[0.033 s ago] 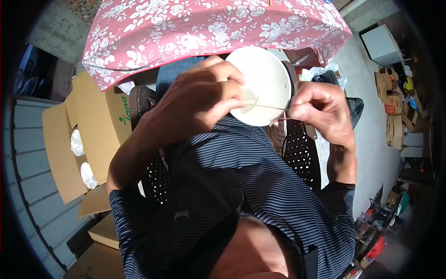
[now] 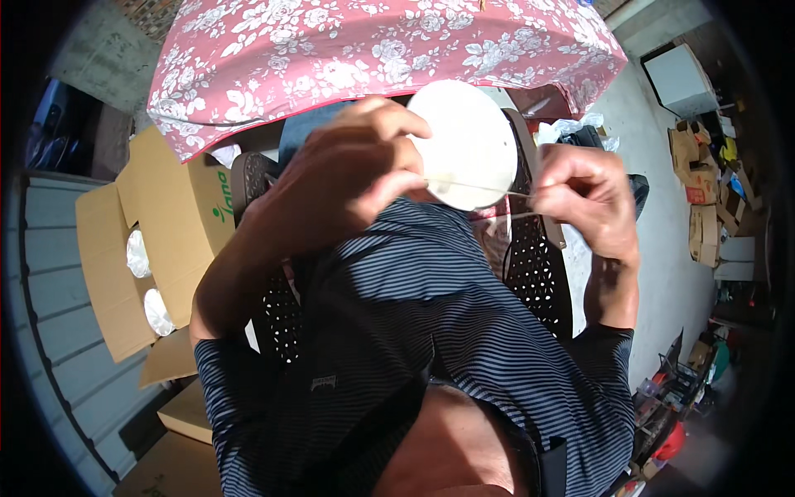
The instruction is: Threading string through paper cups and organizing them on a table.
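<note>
A round, white, dish-like piece point(image 2: 465, 137) with small dark holes near its rim stands tilted over my lap; I cannot tell its exact kind. My left hand point(image 2: 352, 157) is closed at its left edge, with thumb and fingers bent around it. A thin pale string point(image 2: 479, 188) runs from the left thumb across the lower part of the piece. At the other end, the thumb and forefinger of my right hand point(image 2: 586, 199) pinch it, apart from the white piece. A second strand trails below that hand.
A table with a pink floral cloth point(image 2: 348, 50) stands ahead. An opened cardboard box point(image 2: 186, 224) is at my left, holding white objects. I sit on a dark perforated chair point(image 2: 534, 277). Heaped cartons point(image 2: 704, 178) and a red item point(image 2: 669, 439) lie far right.
The white piece has risen a little and turned its face more toward me. My right hand has moved slightly right, drawing the string with it.
</note>
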Available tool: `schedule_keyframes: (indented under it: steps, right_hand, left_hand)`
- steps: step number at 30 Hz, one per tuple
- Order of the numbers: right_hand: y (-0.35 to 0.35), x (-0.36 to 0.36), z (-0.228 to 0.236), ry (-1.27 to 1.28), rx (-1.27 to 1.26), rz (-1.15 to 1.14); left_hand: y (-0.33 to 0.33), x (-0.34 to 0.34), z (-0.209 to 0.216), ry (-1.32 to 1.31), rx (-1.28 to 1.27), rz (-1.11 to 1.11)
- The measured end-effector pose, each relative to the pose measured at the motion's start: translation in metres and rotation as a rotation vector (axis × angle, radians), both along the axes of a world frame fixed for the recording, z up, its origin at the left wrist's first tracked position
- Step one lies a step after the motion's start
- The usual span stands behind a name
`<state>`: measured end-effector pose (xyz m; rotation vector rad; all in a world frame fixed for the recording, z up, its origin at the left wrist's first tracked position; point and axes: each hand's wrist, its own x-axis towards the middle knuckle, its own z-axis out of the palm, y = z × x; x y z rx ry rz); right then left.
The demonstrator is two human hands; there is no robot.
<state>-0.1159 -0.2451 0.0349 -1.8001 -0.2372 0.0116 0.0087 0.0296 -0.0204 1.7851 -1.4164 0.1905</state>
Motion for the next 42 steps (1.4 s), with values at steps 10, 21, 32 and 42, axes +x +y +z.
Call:
schedule_keyframes:
  steps: [10, 21, 32, 42]
  right_hand:
    - [-0.033, -0.004, 0.017, -0.313, 0.334, -0.037]
    - [-0.047, 0.024, -0.008, -0.109, -0.242, -0.228]
    - [0.04, 0.068, -0.062, -0.586, -0.63, 0.259]
    - [0.126, 0.061, -0.044, -0.837, -0.498, 0.39]
  left_hand:
    - [0.019, 0.027, -0.005, -0.072, 0.029, -0.131]
    - [0.047, 0.039, -0.017, 0.195, 0.085, -0.121]
    - [0.11, 0.054, 0.014, 0.603, 0.338, -0.104]
    - [0.046, 0.015, 0.003, 1.056, 0.093, 0.064]
